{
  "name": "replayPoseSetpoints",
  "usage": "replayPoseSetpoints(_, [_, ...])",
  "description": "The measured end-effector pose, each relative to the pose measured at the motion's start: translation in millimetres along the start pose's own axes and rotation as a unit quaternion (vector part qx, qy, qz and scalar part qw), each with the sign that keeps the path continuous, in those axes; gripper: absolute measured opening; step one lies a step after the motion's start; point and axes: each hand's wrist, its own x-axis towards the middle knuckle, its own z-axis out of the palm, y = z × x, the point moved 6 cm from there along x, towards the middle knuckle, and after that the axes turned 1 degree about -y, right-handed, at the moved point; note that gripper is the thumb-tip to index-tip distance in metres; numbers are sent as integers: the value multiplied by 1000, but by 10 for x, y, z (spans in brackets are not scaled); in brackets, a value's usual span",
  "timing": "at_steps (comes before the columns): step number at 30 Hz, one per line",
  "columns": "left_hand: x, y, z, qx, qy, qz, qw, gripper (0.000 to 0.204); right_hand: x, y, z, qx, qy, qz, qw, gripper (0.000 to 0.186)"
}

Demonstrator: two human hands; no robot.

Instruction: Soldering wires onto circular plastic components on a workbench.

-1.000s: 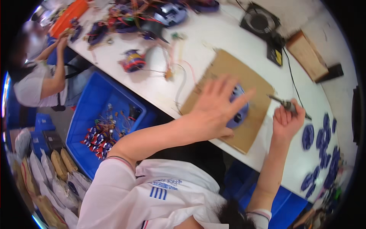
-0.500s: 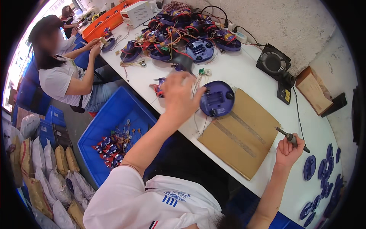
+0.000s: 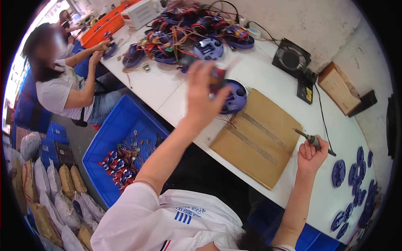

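My left hand (image 3: 201,94) is raised over the table with a small red-and-dark part (image 3: 217,80) between thumb and fingers; motion blurs its details. Just beyond that hand, a round purple plastic base (image 3: 237,100) lies at the far-left edge of a brown cardboard sheet (image 3: 261,138), partly hidden by the thumb. Thin wires trail from beside the base onto the cardboard. My right hand (image 3: 312,155) is closed around the grey handle of a soldering iron (image 3: 307,138), whose tip points left above the cardboard's right edge.
Purple housings with tangled wires (image 3: 176,39) are heaped at the back. A black fan (image 3: 291,57) and an open carton (image 3: 338,88) stand by the wall. Several purple bases (image 3: 338,173) lie at right. A blue bin (image 3: 94,161) holds wired parts; a co-worker (image 3: 63,90) sits at far left.
My left hand has picked the red-and-dark part up off the table and moved slightly up and right relative to the bench. My right hand still holds the soldering iron. The whole view has shifted slightly.
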Motion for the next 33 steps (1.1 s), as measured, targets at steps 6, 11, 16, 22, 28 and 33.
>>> replayPoseSetpoints(6, [-235,58,468,27,-188,-92,978,73,-43,-25,-23,-11,-2,-7,1000,11])
replayPoseSetpoints(11, [-447,-75,-67,54,-142,-124,981,75,11,-28,-60,-16,-5,-9,1000,11])
replayPoseSetpoints(16, [-508,-868,-722,242,9,-193,951,82,36,14,-48,-15,-34,6,999,12])
replayPoseSetpoints(22, [-155,-1996,-962,339,47,-261,903,91,-10,140,-3,-17,7,20,1000,13])
replayPoseSetpoints(28, [220,-2778,-790,418,-19,-213,883,84,42,122,-280,4,64,17,998,10])
replayPoseSetpoints(33, [507,-1890,-794,342,107,108,927,68,182,514,-175,149,72,188,968,19])
